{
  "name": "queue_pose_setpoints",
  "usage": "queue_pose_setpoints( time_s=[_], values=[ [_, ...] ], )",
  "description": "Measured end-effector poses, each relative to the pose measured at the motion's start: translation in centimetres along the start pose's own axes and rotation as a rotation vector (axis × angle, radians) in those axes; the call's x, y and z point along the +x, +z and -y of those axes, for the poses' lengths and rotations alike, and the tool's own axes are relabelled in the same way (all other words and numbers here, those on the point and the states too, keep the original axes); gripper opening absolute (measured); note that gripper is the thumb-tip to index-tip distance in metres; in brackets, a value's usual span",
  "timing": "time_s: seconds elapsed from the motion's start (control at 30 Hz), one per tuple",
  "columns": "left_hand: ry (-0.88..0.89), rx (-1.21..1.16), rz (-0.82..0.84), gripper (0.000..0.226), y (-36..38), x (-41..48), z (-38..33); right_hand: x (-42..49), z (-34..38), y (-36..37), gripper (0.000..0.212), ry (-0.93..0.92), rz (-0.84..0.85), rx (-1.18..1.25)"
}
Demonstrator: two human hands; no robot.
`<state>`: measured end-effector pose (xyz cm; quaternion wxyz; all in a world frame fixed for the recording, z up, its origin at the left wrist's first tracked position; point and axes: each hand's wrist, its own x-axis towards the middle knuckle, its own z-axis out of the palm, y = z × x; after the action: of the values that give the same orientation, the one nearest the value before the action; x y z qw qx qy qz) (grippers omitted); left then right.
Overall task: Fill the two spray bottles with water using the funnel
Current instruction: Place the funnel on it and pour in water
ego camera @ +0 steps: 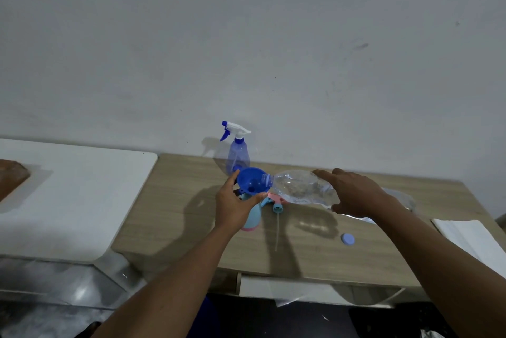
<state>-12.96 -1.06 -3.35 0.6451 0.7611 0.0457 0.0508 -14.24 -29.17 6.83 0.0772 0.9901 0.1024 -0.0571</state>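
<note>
A blue funnel [251,180] sits in the neck of a light-blue spray bottle with a pink base [252,217]. My left hand [235,204] grips that bottle just under the funnel. My right hand [353,192] holds a clear plastic water bottle [301,186] tipped on its side, its mouth over the funnel's rim. A second spray bottle [237,152], translucent blue with a white and blue trigger head, stands upright behind by the wall. A pink and blue trigger head with its dip tube [277,206] lies on the wooden table [175,214].
A round blue cap [347,239] lies on the table to the right. A crumpled clear plastic sheet [402,199] and white folded paper [471,239] sit at the right edge. A white surface [71,195] adjoins the table on the left, with a brown object [12,176] on it.
</note>
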Motion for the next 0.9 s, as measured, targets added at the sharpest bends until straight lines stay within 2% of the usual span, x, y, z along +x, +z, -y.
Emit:
queue_pose_setpoints(
  time_s=[0.37,0.57,0.73,0.9],
  values=[
    [-0.007,0.001,0.002,0.098,-0.1,-0.1,-0.2,0.3,0.0,-0.3,0.095,-0.011,0.002,-0.041],
    [-0.004,0.013,0.002,0.098,-0.1,0.0,-0.2,0.0,0.0,0.6,0.095,-0.003,-0.010,0.029],
    [-0.003,0.018,0.002,0.097,-0.2,0.1,-0.1,-0.5,0.5,2.5,0.098,-0.004,-0.007,0.312],
    [0.001,0.009,-0.014,0.095,-0.1,0.0,0.0,-0.6,1.1,4.9,0.098,0.040,-0.155,0.726]
  ],
)
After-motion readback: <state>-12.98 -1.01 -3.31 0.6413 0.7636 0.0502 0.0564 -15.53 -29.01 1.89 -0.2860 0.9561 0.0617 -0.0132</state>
